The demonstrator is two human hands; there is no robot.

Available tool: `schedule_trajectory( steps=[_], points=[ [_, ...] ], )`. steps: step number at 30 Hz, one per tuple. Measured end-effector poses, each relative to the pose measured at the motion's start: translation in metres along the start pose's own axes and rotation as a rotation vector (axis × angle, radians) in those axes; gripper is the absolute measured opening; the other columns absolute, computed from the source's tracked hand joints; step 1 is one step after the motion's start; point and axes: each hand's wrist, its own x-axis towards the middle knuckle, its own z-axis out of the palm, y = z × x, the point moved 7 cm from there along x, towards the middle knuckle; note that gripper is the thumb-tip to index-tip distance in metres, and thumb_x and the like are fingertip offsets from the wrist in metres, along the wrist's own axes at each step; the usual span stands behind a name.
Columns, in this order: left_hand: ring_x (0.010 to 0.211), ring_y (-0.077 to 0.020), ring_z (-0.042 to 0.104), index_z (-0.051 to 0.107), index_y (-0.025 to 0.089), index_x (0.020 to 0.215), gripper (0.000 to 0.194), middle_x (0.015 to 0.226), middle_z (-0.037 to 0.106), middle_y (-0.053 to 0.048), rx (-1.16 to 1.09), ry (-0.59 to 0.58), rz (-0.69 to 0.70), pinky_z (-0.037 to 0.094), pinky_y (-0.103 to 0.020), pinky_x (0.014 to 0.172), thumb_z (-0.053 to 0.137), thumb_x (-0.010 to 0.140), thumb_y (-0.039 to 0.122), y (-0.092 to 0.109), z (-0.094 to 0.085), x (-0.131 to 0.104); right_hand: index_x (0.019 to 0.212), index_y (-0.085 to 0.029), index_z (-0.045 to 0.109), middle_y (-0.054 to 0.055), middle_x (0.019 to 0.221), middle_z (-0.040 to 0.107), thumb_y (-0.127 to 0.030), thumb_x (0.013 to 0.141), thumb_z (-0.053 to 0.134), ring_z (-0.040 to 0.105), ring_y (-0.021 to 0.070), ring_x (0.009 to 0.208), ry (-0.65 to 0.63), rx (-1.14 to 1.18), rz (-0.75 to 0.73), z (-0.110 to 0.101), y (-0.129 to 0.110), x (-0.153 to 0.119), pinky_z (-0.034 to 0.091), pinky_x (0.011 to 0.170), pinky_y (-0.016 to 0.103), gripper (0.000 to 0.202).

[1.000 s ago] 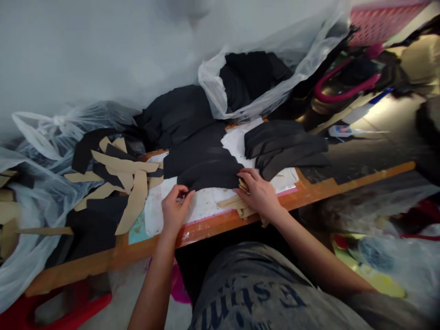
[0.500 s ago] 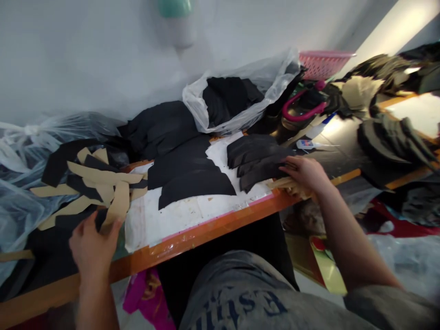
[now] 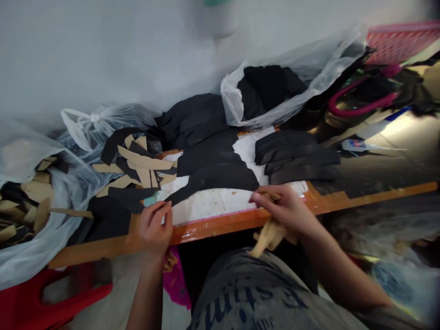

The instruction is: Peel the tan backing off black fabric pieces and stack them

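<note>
A curved black sheet piece (image 3: 220, 178) lies at the front of an overlapping row of like pieces (image 3: 209, 153), over white paper (image 3: 206, 204). My left hand (image 3: 156, 227) has its fingers closed at the piece's narrow left end, at the bench edge. My right hand (image 3: 287, 208) is closed round a bunch of crumpled tan strips (image 3: 270, 236) that hang below the bench edge. Its fingertips are at the right corner of the same black piece; whether they pinch it I cannot tell. Further right lies a second overlapping stack of black pieces (image 3: 297, 156).
Tan and black offcuts (image 3: 137, 165) are heaped on the left. Clear plastic bags (image 3: 74, 183) stand beyond them, and another bag (image 3: 233, 101) holds black pieces. A glue bottle (image 3: 354, 145), a pink-handled item (image 3: 364, 101) and a pink basket (image 3: 402, 43) are right. A red stool (image 3: 51, 298) stands below.
My left hand has moved from the offcuts to the front black piece's left end. My right hand has left the right stack for that piece's right corner, carrying the tan strips. The view has turned left.
</note>
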Motion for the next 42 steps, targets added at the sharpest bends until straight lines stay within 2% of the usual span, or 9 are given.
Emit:
schedule_trajectory(
  steps=[5, 12, 16, 21, 25, 29, 36, 39, 42],
  points=[
    [0.092, -0.0196, 0.069, 0.074, 0.019, 0.105, 0.030, 0.096, 0.072, -0.010, -0.007, 0.027, 0.269, 0.055, -0.033, 0.081, 0.072, 0.081, 0.002, 0.045, 0.005, -0.003, 0.080, -0.016, 0.075, 0.002, 0.072, 0.067, -0.054, 0.081, 0.078, 0.048, 0.0095, 0.055, -0.057, 0.426, 0.225, 0.054, 0.032, 0.021, 0.034, 0.049, 0.023, 0.039],
    [0.082, -0.0209, 0.071, 0.076, 0.018, 0.095, 0.023, 0.089, 0.075, -0.010, 0.037, 0.073, 0.378, 0.056, -0.035, 0.077, 0.076, 0.078, 0.004, 0.051, -0.001, -0.009, 0.078, -0.016, 0.075, -0.001, 0.062, 0.063, -0.049, 0.076, 0.083, 0.037, 0.0066, 0.045, -0.154, 0.553, 0.231, 0.062, 0.043, 0.023, 0.027, 0.043, 0.024, 0.035],
    [0.083, -0.0205, 0.073, 0.078, 0.022, 0.095, 0.018, 0.091, 0.076, -0.008, -0.053, 0.025, 0.253, 0.058, -0.035, 0.078, 0.074, 0.082, 0.010, 0.045, 0.000, -0.007, 0.076, -0.016, 0.073, 0.001, 0.066, 0.066, -0.040, 0.075, 0.084, 0.042, 0.0078, 0.049, -0.185, 0.584, 0.188, 0.065, 0.038, 0.022, 0.029, 0.044, 0.023, 0.027],
    [0.089, -0.0184, 0.073, 0.066, 0.019, 0.125, 0.034, 0.101, 0.076, -0.008, -0.373, -0.204, -0.123, 0.059, -0.031, 0.080, 0.062, 0.092, 0.015, 0.041, 0.019, 0.000, 0.073, -0.017, 0.070, -0.003, 0.060, 0.056, -0.035, 0.078, 0.078, 0.040, 0.0078, 0.048, -0.181, 0.607, 0.147, 0.071, 0.034, 0.018, 0.028, 0.044, 0.023, 0.021],
    [0.095, -0.0186, 0.071, 0.070, 0.020, 0.109, 0.019, 0.101, 0.073, -0.007, -0.446, -0.278, -0.051, 0.058, -0.031, 0.086, 0.064, 0.092, 0.016, 0.065, 0.036, 0.005, 0.070, -0.017, 0.067, -0.003, 0.063, 0.058, -0.033, 0.077, 0.075, 0.041, 0.0076, 0.049, -0.179, 0.591, 0.180, 0.080, 0.039, 0.019, 0.029, 0.045, 0.023, 0.020],
    [0.097, -0.0163, 0.069, 0.068, 0.022, 0.116, 0.027, 0.105, 0.071, -0.007, -0.504, -0.317, 0.006, 0.056, -0.030, 0.088, 0.055, 0.095, 0.011, 0.085, 0.049, 0.001, 0.080, -0.015, 0.072, -0.001, 0.066, 0.062, -0.045, 0.082, 0.072, 0.031, 0.0056, 0.045, -0.187, 0.624, 0.236, 0.080, 0.050, 0.019, 0.023, 0.043, 0.024, 0.031],
    [0.108, -0.0321, 0.064, 0.053, 0.013, 0.127, 0.060, 0.115, 0.063, -0.019, -0.170, -0.368, -0.401, 0.055, -0.047, 0.089, 0.075, 0.083, 0.048, 0.062, 0.092, -0.009, 0.074, -0.014, 0.068, -0.002, 0.060, 0.056, -0.057, 0.080, 0.077, 0.032, 0.0066, 0.047, 0.004, 0.561, 0.276, 0.061, 0.073, 0.022, 0.022, 0.044, 0.024, 0.044],
    [0.100, -0.0282, 0.067, 0.053, 0.015, 0.129, 0.048, 0.108, 0.066, -0.014, -0.256, -0.408, -0.453, 0.055, -0.044, 0.087, 0.068, 0.089, 0.039, 0.056, 0.108, -0.008, 0.068, -0.017, 0.064, -0.003, 0.059, 0.052, -0.056, 0.080, 0.078, 0.040, 0.0095, 0.053, 0.028, 0.461, 0.207, 0.058, 0.072, 0.024, 0.029, 0.049, 0.025, 0.044],
    [0.094, -0.0209, 0.069, 0.057, 0.020, 0.126, 0.032, 0.105, 0.070, -0.008, -0.460, -0.454, -0.418, 0.056, -0.035, 0.084, 0.059, 0.096, 0.030, 0.060, 0.103, -0.002, 0.086, -0.017, 0.073, -0.002, 0.066, 0.056, -0.053, 0.082, 0.077, 0.048, 0.0130, 0.059, 0.121, 0.363, 0.128, 0.043, 0.064, 0.024, 0.036, 0.055, 0.026, 0.036]
  ],
)
